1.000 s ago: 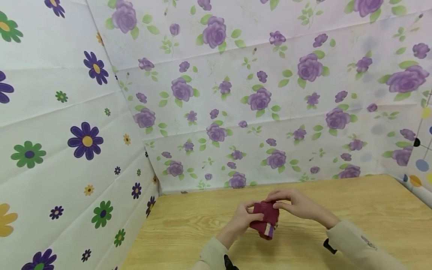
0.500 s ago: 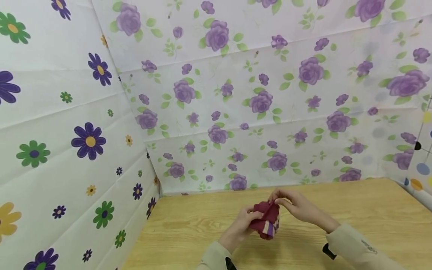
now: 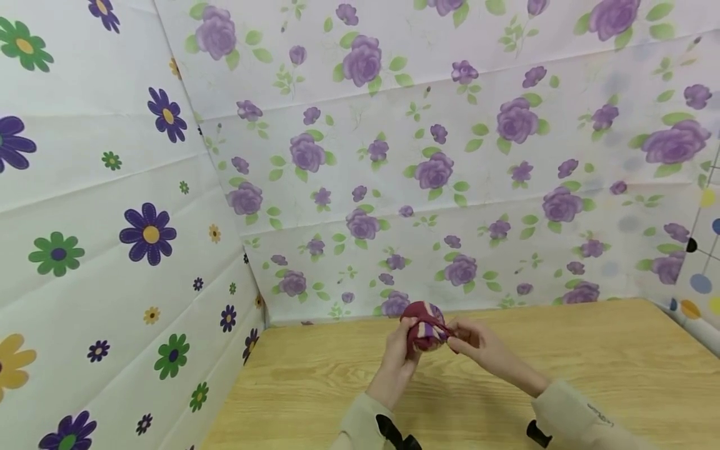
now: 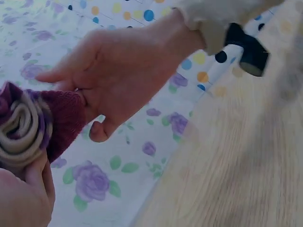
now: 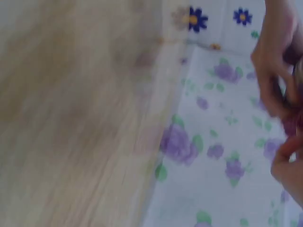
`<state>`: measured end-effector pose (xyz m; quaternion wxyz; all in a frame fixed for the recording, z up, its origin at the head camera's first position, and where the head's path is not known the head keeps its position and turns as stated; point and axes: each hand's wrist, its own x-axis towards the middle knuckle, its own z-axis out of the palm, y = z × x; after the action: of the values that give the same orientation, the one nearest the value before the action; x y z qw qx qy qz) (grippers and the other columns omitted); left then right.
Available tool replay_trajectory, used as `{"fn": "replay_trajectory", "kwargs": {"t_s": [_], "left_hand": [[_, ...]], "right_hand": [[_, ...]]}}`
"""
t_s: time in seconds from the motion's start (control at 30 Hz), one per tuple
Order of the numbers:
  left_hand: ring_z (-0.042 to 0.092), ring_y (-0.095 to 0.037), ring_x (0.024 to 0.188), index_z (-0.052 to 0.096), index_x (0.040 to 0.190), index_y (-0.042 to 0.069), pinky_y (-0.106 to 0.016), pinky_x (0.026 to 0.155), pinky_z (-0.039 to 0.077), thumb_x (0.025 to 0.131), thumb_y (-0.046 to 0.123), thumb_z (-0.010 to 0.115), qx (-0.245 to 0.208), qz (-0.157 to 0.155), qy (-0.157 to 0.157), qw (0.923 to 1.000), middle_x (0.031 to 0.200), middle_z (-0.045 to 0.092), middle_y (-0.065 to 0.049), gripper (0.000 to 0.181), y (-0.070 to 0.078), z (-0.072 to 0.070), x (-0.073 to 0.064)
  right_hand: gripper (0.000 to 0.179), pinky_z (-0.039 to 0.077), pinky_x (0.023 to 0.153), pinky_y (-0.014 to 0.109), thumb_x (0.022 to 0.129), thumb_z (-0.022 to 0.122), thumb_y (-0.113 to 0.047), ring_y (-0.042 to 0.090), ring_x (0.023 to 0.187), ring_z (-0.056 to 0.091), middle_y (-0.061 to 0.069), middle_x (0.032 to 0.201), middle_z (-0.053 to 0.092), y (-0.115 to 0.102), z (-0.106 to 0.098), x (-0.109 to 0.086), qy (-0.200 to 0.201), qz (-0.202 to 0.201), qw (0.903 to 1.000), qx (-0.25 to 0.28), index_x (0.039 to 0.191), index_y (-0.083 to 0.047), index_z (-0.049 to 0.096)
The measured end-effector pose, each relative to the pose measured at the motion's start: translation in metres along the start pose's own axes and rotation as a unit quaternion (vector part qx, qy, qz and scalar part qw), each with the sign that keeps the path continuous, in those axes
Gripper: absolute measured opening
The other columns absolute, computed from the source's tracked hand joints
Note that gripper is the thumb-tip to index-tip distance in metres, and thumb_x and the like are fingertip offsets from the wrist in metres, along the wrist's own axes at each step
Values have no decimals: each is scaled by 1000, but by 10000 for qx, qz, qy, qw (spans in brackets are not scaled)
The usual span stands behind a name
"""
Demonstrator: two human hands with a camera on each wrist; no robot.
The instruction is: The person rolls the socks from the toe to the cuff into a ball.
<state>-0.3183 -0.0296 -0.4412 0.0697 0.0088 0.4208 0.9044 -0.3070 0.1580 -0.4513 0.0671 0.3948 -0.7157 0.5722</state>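
Observation:
In the head view, a rolled-up bundle of maroon socks point(image 3: 419, 317) with cream and purple bands is held just above the table. My left hand point(image 3: 395, 356) grips the roll from its left side, thumb in front. At the right side of the roll, my right hand point(image 3: 478, 342) pinches the cuff and stretches it out. The left wrist view shows the cream spiral of the roll point(image 4: 21, 127) and the ribbed maroon cuff point(image 4: 67, 116), with fingers of the right hand point(image 4: 128, 71) partly hidden inside the cuff. In the right wrist view most of the bundle is cut off.
A light wooden table point(image 3: 304, 369) lies beneath both hands. Behind it hangs a white cloth with purple roses point(image 3: 360, 225), and a daisy-print cloth point(image 3: 112, 187) hangs on the left. A dark strap point(image 3: 396, 431) sits at the left cuff.
The sock bundle has been lifted and tilted so its banded side faces up. My left hand has moved up and left with it; the right hand has shifted from its top to the cuff at the right.

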Motion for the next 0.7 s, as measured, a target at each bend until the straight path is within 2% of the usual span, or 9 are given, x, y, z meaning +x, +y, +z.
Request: {"fn": "replay_trajectory", "kwargs": {"t_s": [0.07, 0.13, 0.2, 0.27, 0.33, 0.4, 0.5, 0.6, 0.7], "left_hand": [[63, -1, 63, 70, 72, 15, -13, 57, 50, 86, 10, 61, -101, 67, 291, 9995, 73, 67, 5, 17, 0, 5, 1], [60, 1, 57, 68, 66, 16, -12, 53, 47, 88, 11, 63, -48, 161, 544, 9984, 67, 64, 6, 23, -1, 9, 2], [55, 2, 52, 66, 64, 17, -11, 49, 44, 89, 13, 64, -16, 297, 789, 9964, 62, 61, 8, 25, -3, 14, 3], [50, 2, 49, 62, 64, 16, -12, 48, 42, 89, 15, 65, -21, 466, 982, 9941, 59, 58, 10, 25, -5, 18, 5], [52, 1, 52, 63, 70, 13, -13, 52, 45, 89, 17, 67, -145, 549, 1026, 9931, 63, 59, 9, 19, -5, 20, 6], [56, -1, 58, 64, 81, 9, -15, 59, 49, 86, 19, 69, -162, 494, 998, 9936, 68, 63, 7, 12, -5, 20, 6], [62, -6, 71, 64, 102, 5, -22, 72, 54, 84, 27, 73, 183, 155, 860, 9960, 79, 69, 4, 30, -2, 14, 2], [62, -9, 74, 61, 112, 7, -27, 77, 55, 82, 37, 74, 859, -214, 732, 9934, 78, 70, 4, 44, 1, 5, -2], [60, -11, 80, 57, 117, 8, -28, 80, 53, 83, 37, 72, 1015, -376, 480, 9930, 86, 68, 3, 48, 2, -2, -3]], "right_hand": [[13, 42, 61, 29, 92, 61, -1, 11, 67, 50, 6, 79, 58, -4, 13, -1, 401, -452, 9970, -481, 96, -13, 61], [20, 44, 63, 25, 83, 72, -2, 8, 70, 52, 0, 79, 61, -8, 26, 0, 855, -936, 9845, -1216, 89, -17, 60], [29, 41, 64, 20, 74, 81, -4, 5, 70, 51, -5, 78, 60, -9, 36, 3, 1368, -1272, 9619, -1994, 85, -19, 59], [34, 42, 65, 17, 66, 86, -6, 4, 72, 53, -7, 79, 61, -9, 42, 9, 1798, -1510, 9325, -2745, 85, -17, 60], [34, 41, 64, 17, 65, 86, -4, 5, 70, 53, -6, 78, 61, -8, 44, 14, 2086, -1514, 9120, -3189, 86, -13, 61], [33, 45, 65, 21, 66, 85, -2, 7, 72, 56, -4, 79, 63, -6, 43, 18, 2299, -1399, 9004, -3420, 88, -10, 61], [31, 50, 66, 28, 71, 80, 3, 9, 75, 60, -3, 82, 65, -1, 37, 19, 2487, -1103, 9029, -3329, 90, -10, 60], [27, 53, 69, 33, 77, 75, 4, 11, 80, 63, -6, 85, 66, 3, 31, 17, 2495, -783, 9208, -2895, 91, -13, 59], [22, 55, 76, 32, 82, 72, 1, 14, 87, 66, -5, 89, 67, 4, 28, 14, 2363, -528, 9372, -2512, 93, -15, 60]]}}
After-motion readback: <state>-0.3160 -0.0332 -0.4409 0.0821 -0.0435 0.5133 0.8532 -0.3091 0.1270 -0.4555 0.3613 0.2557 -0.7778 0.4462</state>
